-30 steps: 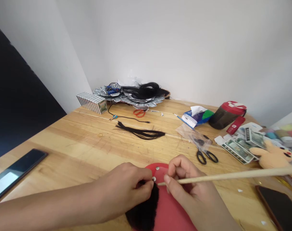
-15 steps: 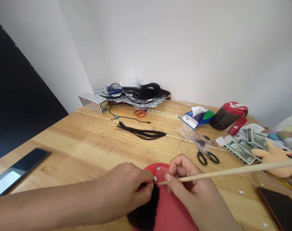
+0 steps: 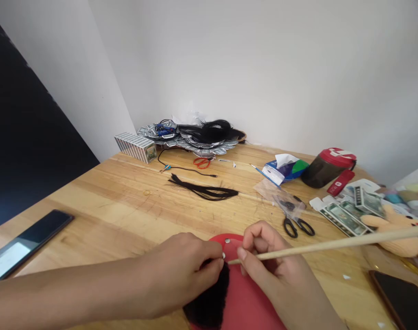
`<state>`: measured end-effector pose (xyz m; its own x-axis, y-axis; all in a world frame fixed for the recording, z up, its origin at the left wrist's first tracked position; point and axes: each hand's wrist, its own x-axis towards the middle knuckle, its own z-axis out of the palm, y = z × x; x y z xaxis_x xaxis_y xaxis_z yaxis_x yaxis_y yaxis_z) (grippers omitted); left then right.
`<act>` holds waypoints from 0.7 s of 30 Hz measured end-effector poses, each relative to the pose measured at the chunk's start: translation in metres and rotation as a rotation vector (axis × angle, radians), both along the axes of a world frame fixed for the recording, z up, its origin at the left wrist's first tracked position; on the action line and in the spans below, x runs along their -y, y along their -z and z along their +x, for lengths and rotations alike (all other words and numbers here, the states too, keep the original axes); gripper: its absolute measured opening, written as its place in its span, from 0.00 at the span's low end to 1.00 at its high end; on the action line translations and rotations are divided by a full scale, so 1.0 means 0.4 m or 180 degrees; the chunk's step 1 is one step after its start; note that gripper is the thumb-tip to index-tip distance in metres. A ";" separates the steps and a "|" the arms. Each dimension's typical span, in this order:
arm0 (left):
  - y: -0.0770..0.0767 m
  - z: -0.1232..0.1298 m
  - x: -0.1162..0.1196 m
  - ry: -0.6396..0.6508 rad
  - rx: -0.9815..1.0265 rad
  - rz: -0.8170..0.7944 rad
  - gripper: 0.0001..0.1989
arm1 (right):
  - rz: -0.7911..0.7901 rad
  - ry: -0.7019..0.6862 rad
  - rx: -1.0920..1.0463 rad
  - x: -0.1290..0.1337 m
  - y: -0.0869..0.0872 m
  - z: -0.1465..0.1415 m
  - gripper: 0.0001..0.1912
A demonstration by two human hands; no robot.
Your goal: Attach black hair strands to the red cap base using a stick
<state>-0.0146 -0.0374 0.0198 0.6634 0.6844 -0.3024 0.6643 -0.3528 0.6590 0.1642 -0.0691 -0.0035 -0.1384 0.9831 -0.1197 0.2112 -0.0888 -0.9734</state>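
Head view: our right hand (image 3: 274, 270) has thumb and forefinger closed on a wooden stick (image 3: 326, 246), near its thin end. Left hand (image 3: 184, 268) has thumb and forefinger pinched together; we can't tell what's between them. Stick tip sits just beside the left fingertips, at the upper edge of a black fuzzy patch (image 3: 212, 305). Patch lies on a rounded red piece (image 3: 248, 300), bottom centre, in front of us, with two whitish dots (image 3: 227, 240) near its top. Black strands (image 3: 203, 189) lie beyond on the wooden table (image 3: 126, 215); black-handled scissors (image 3: 291, 227) lie right of them.
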 end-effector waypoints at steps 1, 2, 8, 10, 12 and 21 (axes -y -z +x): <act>0.000 0.002 -0.002 0.0010 -0.0013 0.0021 0.13 | -0.0036 0.0046 -0.0013 0.001 -0.003 -0.001 0.07; 0.000 0.004 -0.004 0.0020 -0.0039 0.0050 0.13 | -0.0057 0.0089 -0.0028 0.002 -0.006 -0.003 0.07; 0.002 0.011 -0.002 0.0159 -0.0385 0.0366 0.11 | -0.0007 0.0116 0.0070 0.003 -0.014 -0.008 0.07; 0.003 0.011 0.003 0.0236 -0.0501 0.0533 0.11 | 0.0037 0.0116 0.0098 0.002 -0.010 -0.005 0.07; 0.004 0.009 0.006 0.0288 -0.0574 0.0674 0.11 | 0.0112 0.0064 0.0129 0.000 -0.003 0.000 0.07; 0.025 -0.016 0.020 0.0342 -0.0275 0.0720 0.11 | 0.0164 -0.0048 0.0151 -0.006 0.012 0.012 0.08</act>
<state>-0.0211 -0.0453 0.0097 0.7143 0.6681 -0.2085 0.6654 -0.5561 0.4979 0.1689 -0.0667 -0.0084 -0.1485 0.9860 -0.0758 0.2582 -0.0354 -0.9654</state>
